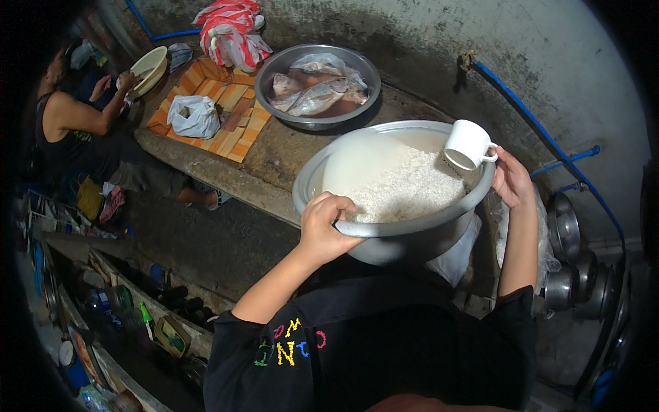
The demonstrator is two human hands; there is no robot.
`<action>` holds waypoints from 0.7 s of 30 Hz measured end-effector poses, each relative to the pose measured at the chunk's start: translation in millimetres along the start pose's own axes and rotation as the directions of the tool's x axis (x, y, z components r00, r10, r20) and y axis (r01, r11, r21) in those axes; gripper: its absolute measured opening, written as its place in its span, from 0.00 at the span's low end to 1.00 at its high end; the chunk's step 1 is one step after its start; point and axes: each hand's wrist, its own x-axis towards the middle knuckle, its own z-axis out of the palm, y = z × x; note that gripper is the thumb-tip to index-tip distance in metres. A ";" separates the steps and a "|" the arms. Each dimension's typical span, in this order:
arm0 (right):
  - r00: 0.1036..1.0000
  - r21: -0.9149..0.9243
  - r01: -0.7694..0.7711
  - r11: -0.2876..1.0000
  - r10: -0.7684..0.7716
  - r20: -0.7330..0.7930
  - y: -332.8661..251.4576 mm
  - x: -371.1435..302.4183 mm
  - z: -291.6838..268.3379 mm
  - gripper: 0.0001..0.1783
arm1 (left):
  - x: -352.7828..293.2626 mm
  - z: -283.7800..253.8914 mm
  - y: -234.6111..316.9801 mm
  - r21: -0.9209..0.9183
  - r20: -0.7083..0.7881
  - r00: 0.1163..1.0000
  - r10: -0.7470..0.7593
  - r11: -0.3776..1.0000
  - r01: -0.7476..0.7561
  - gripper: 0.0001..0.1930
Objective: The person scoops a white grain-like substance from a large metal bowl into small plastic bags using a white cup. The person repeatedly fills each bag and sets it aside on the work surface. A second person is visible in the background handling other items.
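Note:
A large grey metal basin (pixel 405 247) stands in front of me, tilted down to the left. White rice (pixel 419 182) lies exposed across its near and right part, with cloudy whitish water (pixel 350 154) pooled on the left side. My left hand (pixel 326 228) is closed over the near-left rim, thumb toward the inside. At the right rim, my right hand (pixel 511 180) has its fingers at the handle of a white mug (pixel 468 143), which leans mouth-down over the basin's edge. Whether that hand also grips the rim is partly hidden.
Beyond the basin, a metal bowl (pixel 374 89) holds fish in reddish water. A white plastic bag (pixel 193 115) rests on an orange patterned sheet (pixel 250 141). At far left a person (pixel 68 117) handles a yellowish basin (pixel 149 69). Pots (pixel 564 285) stand at right, below blue pipes (pixel 528 113).

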 end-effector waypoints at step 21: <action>1.000 0.065 0.005 0.998 -0.005 0.008 -12.1 32.9 4.1 0.11 | 28.0 0.9 -7.1 -0.104 0.027 0.977 -0.213 0.971 0.214 0.28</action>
